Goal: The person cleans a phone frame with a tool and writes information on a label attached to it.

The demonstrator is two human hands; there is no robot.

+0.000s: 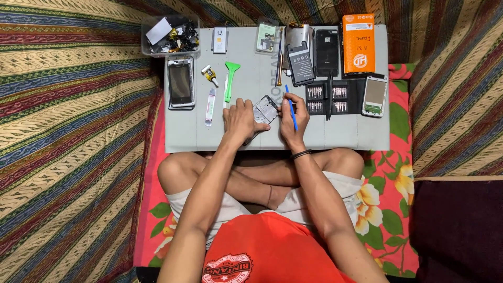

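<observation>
The opened phone lay on the grey work board, near its middle and close to the near edge, with its inner parts facing up. Its long axis was tilted, running from the far right corner down toward the near left. My left hand covered the near left end of it; the fingers were closed around that end and held it steady on the board. My right hand sat just beside the phone on its right side, and it pinched a thin blue tool like a pen. The far tip of this tool pointed away from me, and I could not tell if it touched the phone. So the phone lay between the two hands, the left one on it, the right one just next to it.

Further out on the board, a green pry tool and a small white tube lay to the left, and beyond them another phone with a dark screen. To the right was an open black case of screwdriver bits, then a white phone frame. At the far edge stood a clear box of small parts, a dark battery and an orange package. Everything rested on a striped cloth.
</observation>
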